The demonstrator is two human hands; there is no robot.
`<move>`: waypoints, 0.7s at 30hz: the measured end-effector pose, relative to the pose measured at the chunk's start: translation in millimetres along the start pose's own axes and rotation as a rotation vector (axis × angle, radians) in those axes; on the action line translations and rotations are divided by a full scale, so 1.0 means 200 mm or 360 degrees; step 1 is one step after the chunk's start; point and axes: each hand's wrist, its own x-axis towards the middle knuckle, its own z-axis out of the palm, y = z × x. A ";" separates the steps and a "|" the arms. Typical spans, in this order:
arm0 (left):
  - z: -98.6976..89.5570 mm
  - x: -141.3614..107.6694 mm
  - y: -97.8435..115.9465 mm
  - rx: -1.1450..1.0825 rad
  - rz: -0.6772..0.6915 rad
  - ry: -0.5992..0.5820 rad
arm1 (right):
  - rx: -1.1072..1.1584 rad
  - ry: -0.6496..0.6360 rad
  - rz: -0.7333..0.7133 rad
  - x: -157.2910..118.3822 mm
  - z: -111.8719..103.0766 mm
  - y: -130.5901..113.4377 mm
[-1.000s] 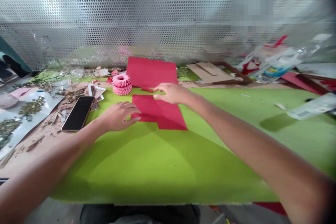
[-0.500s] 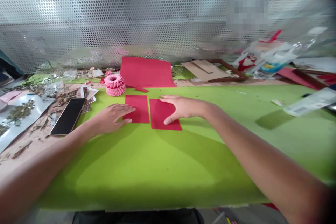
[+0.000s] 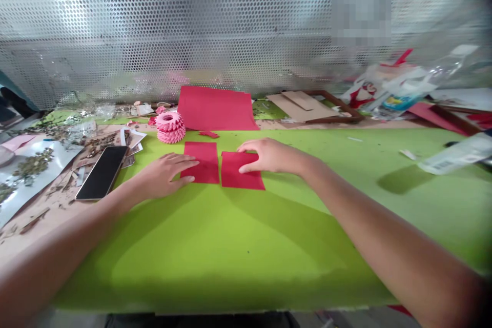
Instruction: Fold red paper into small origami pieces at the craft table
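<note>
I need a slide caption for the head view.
Left hand at left red sheet, right hand at right red sheet.

The left hand covers part of the outer edge of one red sheet, while the right hand hides a far corner of a second red sheet (whether its fingertips pinch the paper is unclear). A white bottle, its label blurred, runs off the frame's right edge; a pixelated patch masks the perforated panel.
</note>
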 end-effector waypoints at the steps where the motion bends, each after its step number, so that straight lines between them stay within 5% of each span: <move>1: 0.00 0.00 0.00 -0.0013 0.0006 0.0043 | 0.0019 0.0060 -0.0019 0.00 0.00 0.00; 6: 0.01 0.01 0.03 -0.0342 -0.0185 0.0364 | 0.0478 0.0413 -0.0116 0.00 0.00 -0.07; 10: 0.03 0.03 0.10 -0.1165 -0.0316 0.0506 | 0.1178 0.0572 -0.0216 -0.01 0.05 -0.19; 14: 0.02 0.05 0.17 -0.1669 -0.0339 0.0512 | 0.1516 0.0319 -0.0251 -0.01 0.14 -0.29; 21: 0.00 0.05 0.20 -0.1457 -0.0444 0.0765 | 0.1726 -0.0043 -0.0262 -0.03 0.19 -0.35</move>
